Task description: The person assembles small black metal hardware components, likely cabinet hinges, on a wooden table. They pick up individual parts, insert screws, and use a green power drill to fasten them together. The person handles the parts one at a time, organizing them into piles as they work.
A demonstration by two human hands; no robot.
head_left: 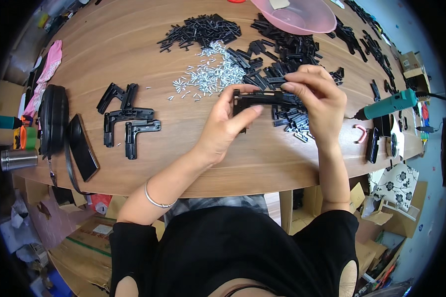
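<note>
Over the middle of the table, my left hand (228, 121) is closed around a black pistol-shaped part (265, 98), its thumb pressed along the near side. My right hand (319, 96) sits at the other end of that part, thumb and forefinger pinched together. A small dark piece (276, 79) shows at those fingertips; whether they grip it or it lies behind them I cannot tell. Just beyond the hands lie a heap of silver screws (215, 72) and a heap of small black pieces (203, 30). Several similar pistol-shaped parts (129, 121) rest together to the left.
A pink bowl (317, 22) stands at the back among black plastic parts (295, 47). At right lies a teal electric screwdriver (391, 104), its tip toward my right hand. The left side holds a phone (83, 148), a black case (53, 119) and a metal cup (19, 160).
</note>
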